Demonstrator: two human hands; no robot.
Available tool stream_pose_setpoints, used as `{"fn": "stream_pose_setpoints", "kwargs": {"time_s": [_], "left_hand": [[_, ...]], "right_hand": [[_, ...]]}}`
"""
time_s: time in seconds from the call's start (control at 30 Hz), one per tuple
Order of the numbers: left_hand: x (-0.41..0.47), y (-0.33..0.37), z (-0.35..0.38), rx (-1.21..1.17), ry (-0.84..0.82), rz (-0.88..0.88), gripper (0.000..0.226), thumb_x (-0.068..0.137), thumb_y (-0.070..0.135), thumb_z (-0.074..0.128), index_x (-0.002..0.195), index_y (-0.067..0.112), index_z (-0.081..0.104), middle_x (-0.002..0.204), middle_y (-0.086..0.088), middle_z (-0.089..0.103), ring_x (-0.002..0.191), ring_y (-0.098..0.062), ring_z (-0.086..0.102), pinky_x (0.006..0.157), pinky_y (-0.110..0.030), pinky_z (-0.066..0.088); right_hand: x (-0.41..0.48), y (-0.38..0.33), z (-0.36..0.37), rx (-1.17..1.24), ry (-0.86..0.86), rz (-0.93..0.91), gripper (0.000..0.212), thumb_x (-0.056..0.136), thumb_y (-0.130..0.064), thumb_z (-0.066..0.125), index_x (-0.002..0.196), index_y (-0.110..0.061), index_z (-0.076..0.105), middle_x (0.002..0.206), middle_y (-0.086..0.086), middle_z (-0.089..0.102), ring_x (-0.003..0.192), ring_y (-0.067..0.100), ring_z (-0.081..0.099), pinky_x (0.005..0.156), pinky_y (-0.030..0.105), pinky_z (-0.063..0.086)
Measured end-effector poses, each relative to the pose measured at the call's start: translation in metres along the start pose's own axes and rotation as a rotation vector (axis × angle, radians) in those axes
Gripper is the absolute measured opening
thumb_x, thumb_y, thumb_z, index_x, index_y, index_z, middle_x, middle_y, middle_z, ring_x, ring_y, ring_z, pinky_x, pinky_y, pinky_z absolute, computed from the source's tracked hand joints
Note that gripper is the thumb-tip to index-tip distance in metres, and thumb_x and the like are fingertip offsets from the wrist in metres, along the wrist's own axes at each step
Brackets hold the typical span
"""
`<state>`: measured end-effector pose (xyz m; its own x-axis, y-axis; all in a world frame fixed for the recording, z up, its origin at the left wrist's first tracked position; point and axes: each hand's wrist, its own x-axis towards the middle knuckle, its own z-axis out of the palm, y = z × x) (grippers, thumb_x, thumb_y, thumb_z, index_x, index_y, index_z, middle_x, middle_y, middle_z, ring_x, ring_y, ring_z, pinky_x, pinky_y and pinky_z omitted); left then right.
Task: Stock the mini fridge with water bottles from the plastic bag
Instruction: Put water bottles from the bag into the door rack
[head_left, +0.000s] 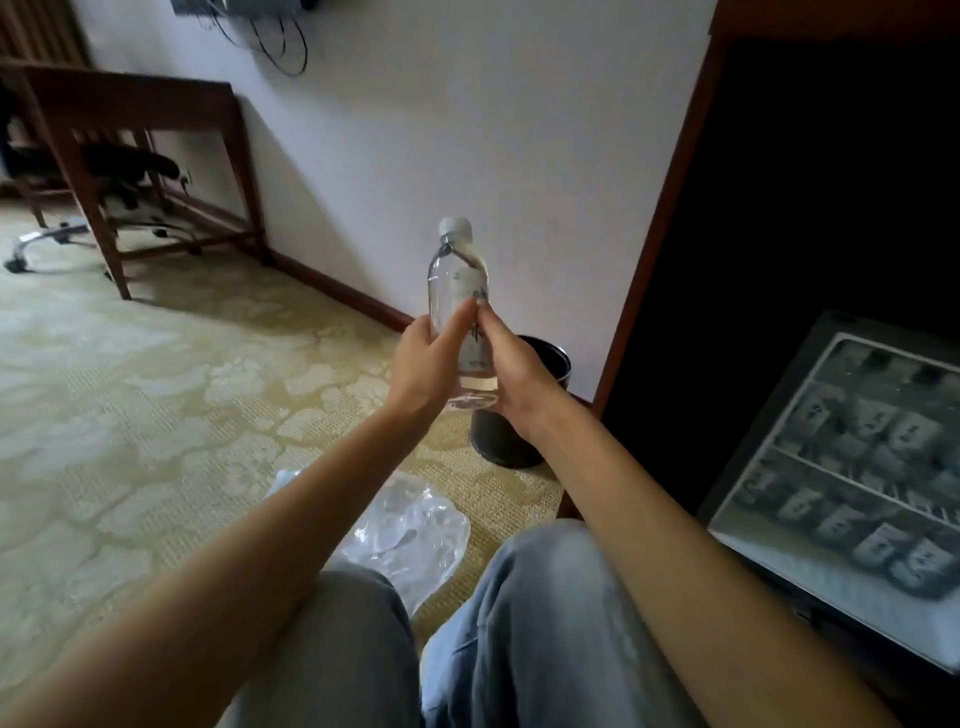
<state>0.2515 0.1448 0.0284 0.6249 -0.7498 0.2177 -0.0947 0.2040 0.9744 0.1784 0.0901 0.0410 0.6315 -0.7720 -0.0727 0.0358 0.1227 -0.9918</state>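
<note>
I hold a clear water bottle (457, 291) with a white cap upright in front of me, above the carpet. My left hand (423, 364) grips its lower body from the left, and my right hand (511, 374) grips it from the right. A crumpled clear plastic bag (410, 530) lies on the carpet between my knees. The mini fridge (852, 467) sits low at the right inside a dark wooden cabinet; through its front I see rows of bottles on shelves.
A black waste bin (511, 436) stands by the wall just behind the bottle. The cabinet's wooden edge (660, 218) rises to its right. A wooden desk (140, 150) and a wheeled chair (119, 176) are at the far left. My knees (530, 613) fill the bottom.
</note>
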Motion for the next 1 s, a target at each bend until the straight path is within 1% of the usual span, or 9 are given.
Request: {"fn": "stream_pose_setpoints", "kwargs": {"time_s": [0.13, 0.2, 0.4, 0.5, 0.6, 0.7, 0.77, 0.87, 1.0], "left_hand": [[-0.025, 0.008, 0.008, 0.089, 0.093, -0.005, 0.049, 0.093, 0.048, 0.049, 0.106, 0.004, 0.066, 0.097, -0.015, 0.071, 0.088, -0.027, 0.070, 0.082, -0.044, 0.057], [-0.038, -0.001, 0.008, 0.104, 0.031, -0.081, 0.047, 0.095, 0.045, 0.049, 0.107, 0.002, 0.066, 0.098, -0.017, 0.071, 0.087, -0.027, 0.070, 0.081, -0.042, 0.057], [-0.030, -0.012, 0.000, 0.004, -0.214, -0.261, 0.045, 0.095, 0.043, 0.048, 0.110, 0.004, 0.064, 0.097, -0.013, 0.073, 0.077, -0.020, 0.072, 0.055, -0.021, 0.054], [-0.019, -0.013, 0.008, -0.092, -0.232, -0.261, 0.039, 0.095, 0.047, 0.046, 0.099, 0.014, 0.066, 0.081, 0.000, 0.075, 0.071, -0.011, 0.072, 0.051, -0.018, 0.052], [-0.010, -0.016, 0.023, -0.162, -0.249, -0.316, 0.040, 0.093, 0.050, 0.047, 0.099, 0.015, 0.065, 0.078, 0.001, 0.075, 0.070, -0.012, 0.073, 0.053, -0.022, 0.053], [-0.009, -0.024, 0.052, -0.165, -0.333, -0.365, 0.047, 0.091, 0.051, 0.051, 0.108, 0.009, 0.065, 0.088, -0.006, 0.074, 0.072, -0.015, 0.073, 0.050, -0.021, 0.053], [-0.015, -0.030, 0.080, -0.162, -0.403, -0.403, 0.046, 0.090, 0.049, 0.053, 0.109, 0.008, 0.065, 0.091, -0.009, 0.073, 0.073, -0.017, 0.073, 0.051, -0.022, 0.054], [-0.033, -0.041, 0.130, -0.157, -0.511, -0.449, 0.044, 0.090, 0.043, 0.058, 0.109, 0.003, 0.065, 0.078, -0.005, 0.073, 0.068, -0.015, 0.071, 0.054, -0.024, 0.055], [-0.071, -0.053, 0.210, -0.189, -0.625, -0.533, 0.046, 0.089, 0.048, 0.057, 0.106, 0.007, 0.068, 0.102, -0.016, 0.072, 0.094, -0.030, 0.070, 0.085, -0.042, 0.056]], "right_hand": [[-0.023, 0.008, 0.005, -0.016, 0.074, 0.008, 0.063, 0.090, -0.062, 0.043, 0.125, -0.012, 0.059, 0.120, 0.013, 0.065, 0.109, 0.028, 0.063, 0.098, 0.048, 0.049], [-0.036, 0.027, 0.005, 0.021, 0.106, 0.052, 0.062, 0.091, -0.061, 0.044, 0.125, -0.011, 0.058, 0.118, 0.012, 0.066, 0.107, 0.026, 0.064, 0.097, 0.047, 0.050], [-0.035, 0.033, -0.020, 0.067, 0.033, 0.107, 0.041, 0.093, -0.052, 0.049, 0.112, -0.017, 0.062, 0.105, 0.012, 0.071, 0.097, 0.031, 0.069, 0.091, 0.053, 0.052], [-0.031, 0.016, -0.031, -0.065, 0.016, 0.099, 0.038, 0.091, -0.051, 0.053, 0.104, -0.016, 0.063, 0.100, 0.010, 0.072, 0.087, 0.025, 0.071, 0.082, 0.044, 0.058], [-0.032, 0.005, -0.052, -0.171, 0.074, 0.113, 0.036, 0.088, -0.051, 0.058, 0.105, -0.018, 0.059, 0.110, 0.007, 0.068, 0.101, 0.023, 0.065, 0.093, 0.045, 0.052], [-0.045, 0.006, -0.085, -0.169, 0.165, 0.137, 0.040, 0.087, -0.049, 0.061, 0.111, -0.017, 0.059, 0.114, 0.006, 0.067, 0.110, 0.025, 0.062, 0.100, 0.049, 0.047], [-0.060, 0.011, -0.110, -0.150, 0.245, 0.149, 0.046, 0.087, -0.047, 0.061, 0.117, -0.013, 0.058, 0.115, 0.009, 0.067, 0.108, 0.026, 0.063, 0.097, 0.049, 0.049], [-0.089, 0.020, -0.156, -0.067, 0.353, 0.179, 0.048, 0.089, -0.043, 0.061, 0.121, -0.008, 0.059, 0.111, 0.009, 0.068, 0.107, 0.029, 0.064, 0.095, 0.051, 0.050], [-0.128, 0.017, -0.216, 0.045, 0.468, 0.212, 0.035, 0.089, -0.036, 0.063, 0.110, -0.007, 0.064, 0.102, 0.013, 0.070, 0.092, 0.029, 0.069, 0.081, 0.044, 0.057]]}}
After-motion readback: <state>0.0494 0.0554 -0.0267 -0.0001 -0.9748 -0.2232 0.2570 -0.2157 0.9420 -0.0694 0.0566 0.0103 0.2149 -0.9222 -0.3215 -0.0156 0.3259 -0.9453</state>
